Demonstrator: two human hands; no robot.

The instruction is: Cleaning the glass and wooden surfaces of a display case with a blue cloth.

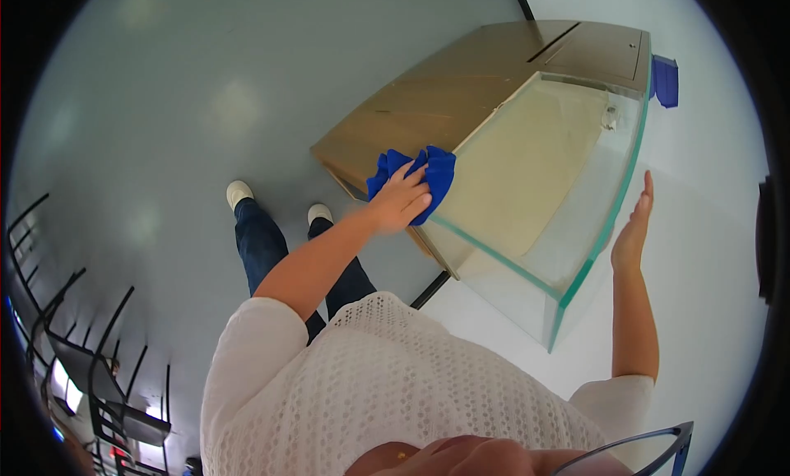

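My left hand [398, 201] presses a crumpled blue cloth [441, 173] onto the near left edge of a glass display case [531, 173], where glass meets its brown base. The fingers are spread over the cloth. Outside the case's right glass side is my right hand [632, 229], held upright with straight fingers and nothing in it; whether it touches the glass cannot be told. Through the glass show a cream panel inside and a small clear object [610, 117] near the far right corner.
A brown cabinet body [419, 99] extends behind the glass, with a lock-fitted panel [598, 50] at its far end. Beyond that is a purple-blue object [665, 81]. Dark metal-framed chairs [92, 365] stand at lower left on the grey floor. A white surface lies right of the case.
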